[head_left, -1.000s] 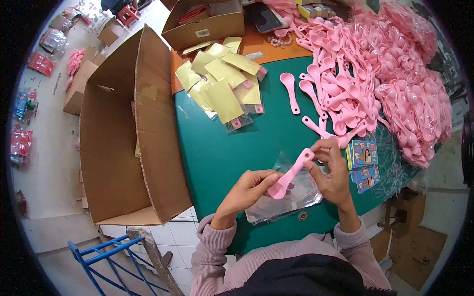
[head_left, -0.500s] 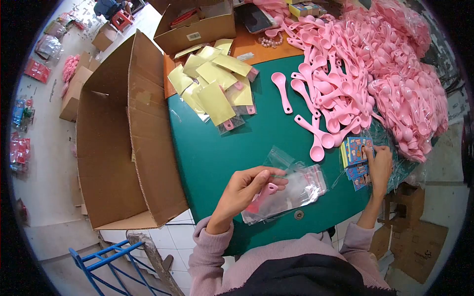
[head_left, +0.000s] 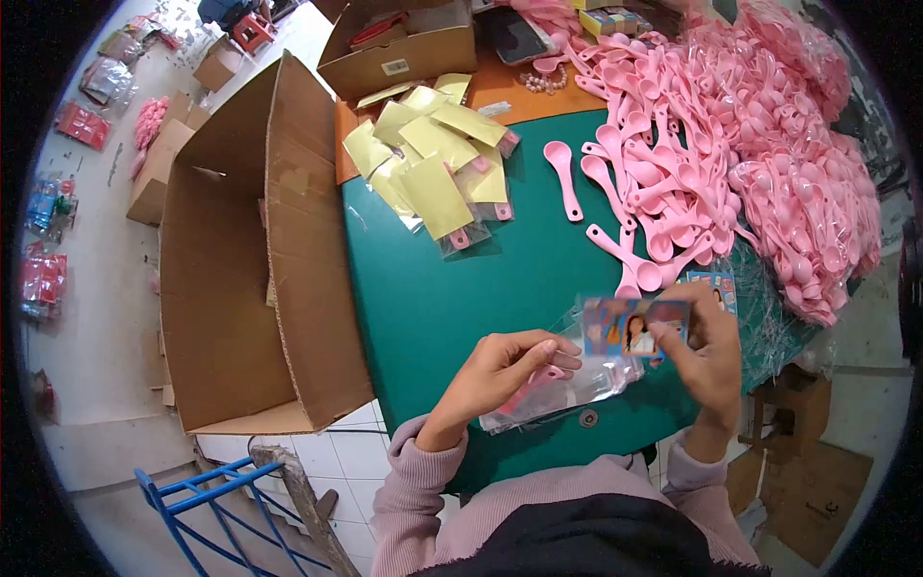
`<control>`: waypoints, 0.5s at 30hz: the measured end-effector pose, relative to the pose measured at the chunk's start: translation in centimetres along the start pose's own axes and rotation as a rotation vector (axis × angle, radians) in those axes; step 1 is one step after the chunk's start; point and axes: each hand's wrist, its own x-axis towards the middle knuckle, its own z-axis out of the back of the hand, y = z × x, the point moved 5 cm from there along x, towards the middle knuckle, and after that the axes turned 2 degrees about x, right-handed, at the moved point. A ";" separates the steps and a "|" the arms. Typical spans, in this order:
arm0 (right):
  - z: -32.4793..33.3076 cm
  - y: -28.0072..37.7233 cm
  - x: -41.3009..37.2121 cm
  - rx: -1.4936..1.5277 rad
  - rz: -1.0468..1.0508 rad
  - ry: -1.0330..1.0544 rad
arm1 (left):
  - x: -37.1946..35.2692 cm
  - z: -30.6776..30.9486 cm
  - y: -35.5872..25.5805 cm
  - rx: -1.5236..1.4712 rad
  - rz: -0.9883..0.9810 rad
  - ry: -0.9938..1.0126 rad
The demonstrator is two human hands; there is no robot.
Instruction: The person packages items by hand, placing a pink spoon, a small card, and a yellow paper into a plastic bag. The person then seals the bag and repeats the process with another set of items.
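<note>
My left hand (head_left: pixel 505 377) is closed on a clear plastic bag with a pink spoon (head_left: pixel 527 392) in it, above a stack of clear bags (head_left: pixel 601 379). Between the thumb and fingers of my right hand (head_left: pixel 707 351) is a blue printed card (head_left: pixel 625 329), slightly blurred, held just right of my left fingertips. More cards (head_left: pixel 719 285) lie behind my right hand, partly hidden by it. Loose pink spoons (head_left: pixel 663 183) are heaped on the green table (head_left: pixel 413 298), some lying apart at the heap's left edge.
Filled bags with yellow cards (head_left: pixel 437 192) lie at the back left. A tall open cardboard box (head_left: pixel 312 250) stands left of the table. Bagged pink spoons (head_left: pixel 803 192) are piled at the right. Another box (head_left: pixel 399 62) sits at the back; a blue metal frame (head_left: pixel 207 495) stands lower left.
My right hand has lifted a card from the card pile and moved left with it toward my left hand. The view has shifted slightly, while my left hand keeps its hold.
</note>
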 end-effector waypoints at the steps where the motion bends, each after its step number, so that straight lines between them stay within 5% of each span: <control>1: -0.8 0.4 0.2 -0.150 0.011 0.211 | -0.1 0.2 -0.4 0.085 0.015 -0.001; 2: -1.7 0.6 0.1 -0.301 0.023 0.422 | -0.2 0.4 -0.6 0.168 0.032 -0.003; 4: -1.9 0.2 0.1 -0.345 -0.001 0.470 | -0.4 0.5 -0.4 0.157 0.028 -0.032; 10: -0.4 0.4 0.3 -0.135 0.017 0.111 | 0.0 0.2 1.0 0.027 -0.012 -0.059; 12: -1.9 1.0 0.1 -0.358 0.044 0.379 | 0.0 0.1 0.7 0.039 -0.019 -0.054; 15: -2.2 0.6 0.2 -0.392 0.039 0.428 | -0.2 0.3 -0.3 0.182 -0.020 -0.042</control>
